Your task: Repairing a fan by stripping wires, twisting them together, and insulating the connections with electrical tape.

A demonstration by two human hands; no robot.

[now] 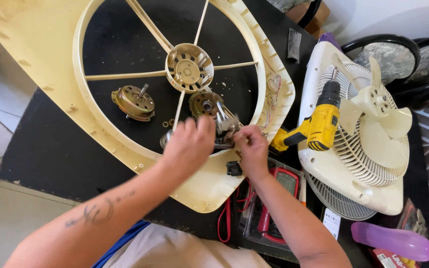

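Both hands meet at frame centre: left hand [190, 141] and right hand [250, 149] clamped on motor part [223, 130], steadied over cream fan housing [40, 44] on black worktop [50, 154]. Yellow drill [322, 121] parked right.

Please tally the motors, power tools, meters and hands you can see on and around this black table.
Brass-coloured round metal fan motors: 2
Yellow-and-black cordless drill: 1
Red-cased multimeter: 1
Bare hands, left hand and right hand: 2
Total: 6
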